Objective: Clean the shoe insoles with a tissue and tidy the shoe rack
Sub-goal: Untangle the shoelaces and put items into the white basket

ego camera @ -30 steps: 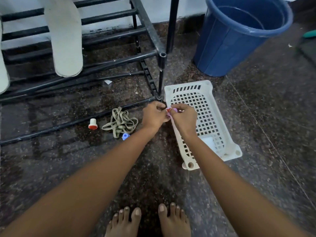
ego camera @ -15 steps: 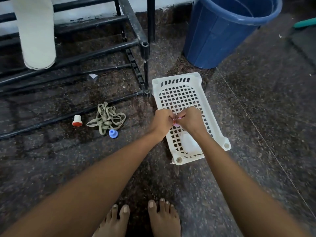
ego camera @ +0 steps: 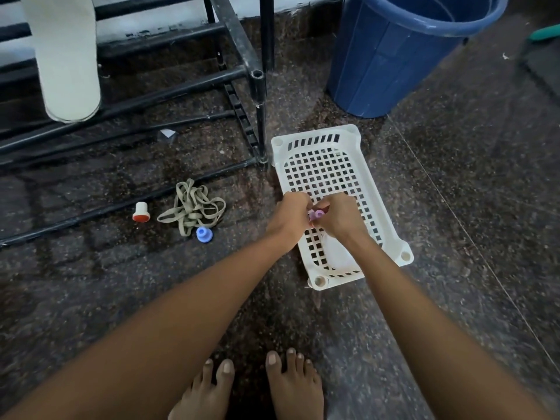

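My left hand (ego camera: pixel 291 215) and my right hand (ego camera: pixel 339 218) meet over a white perforated plastic basket (ego camera: pixel 371 189) on the floor. Together they pinch a small purple plastic piece (ego camera: pixel 315 214), mostly hidden by the fingers. A pale shoe insole (ego camera: pixel 65 56) leans on the black metal shoe rack (ego camera: pixel 242 74) at the upper left. On the floor under the rack lie a tangle of beige laces (ego camera: pixel 194 209), a white and red cap (ego camera: pixel 141 212) and a blue cap (ego camera: pixel 204 234). A white sheet (ego camera: pixel 336 253) lies in the basket's near end.
A large blue bucket (ego camera: pixel 394 50) stands behind the basket at the upper right. The floor is dark speckled stone. My bare feet (ego camera: pixel 251 386) are at the bottom centre. A green item (ego camera: pixel 545 33) shows at the right edge. A small white scrap (ego camera: pixel 167 133) lies under the rack.
Both hands have moved with the purple piece from the basket's left rim near the rack post to above the basket's middle. The view has shifted slightly.
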`<action>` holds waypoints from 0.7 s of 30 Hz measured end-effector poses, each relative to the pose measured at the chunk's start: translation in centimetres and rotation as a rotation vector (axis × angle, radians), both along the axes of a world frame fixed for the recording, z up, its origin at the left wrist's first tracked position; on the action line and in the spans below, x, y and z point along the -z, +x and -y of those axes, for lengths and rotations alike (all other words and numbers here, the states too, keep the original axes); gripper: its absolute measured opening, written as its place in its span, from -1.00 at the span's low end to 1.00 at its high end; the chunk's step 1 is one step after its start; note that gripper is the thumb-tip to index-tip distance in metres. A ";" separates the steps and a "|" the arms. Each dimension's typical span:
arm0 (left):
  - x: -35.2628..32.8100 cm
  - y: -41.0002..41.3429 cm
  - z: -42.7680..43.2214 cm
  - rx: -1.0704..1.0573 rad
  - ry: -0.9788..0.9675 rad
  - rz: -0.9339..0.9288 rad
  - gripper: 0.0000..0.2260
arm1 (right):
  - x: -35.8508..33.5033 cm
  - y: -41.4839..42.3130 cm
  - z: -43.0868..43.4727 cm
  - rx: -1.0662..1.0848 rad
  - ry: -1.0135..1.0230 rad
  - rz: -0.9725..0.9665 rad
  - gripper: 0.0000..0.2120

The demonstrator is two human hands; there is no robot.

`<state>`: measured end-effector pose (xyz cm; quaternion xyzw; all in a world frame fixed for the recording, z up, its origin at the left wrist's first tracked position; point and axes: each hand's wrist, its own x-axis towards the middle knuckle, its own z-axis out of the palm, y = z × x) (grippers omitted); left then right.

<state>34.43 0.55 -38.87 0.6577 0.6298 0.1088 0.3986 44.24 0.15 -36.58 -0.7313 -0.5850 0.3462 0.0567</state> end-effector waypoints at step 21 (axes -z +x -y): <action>0.1 -16.0 4.8 -0.528 0.094 0.051 -0.71 | 2.9 -12.9 1.2 -0.187 0.018 -0.265 -0.80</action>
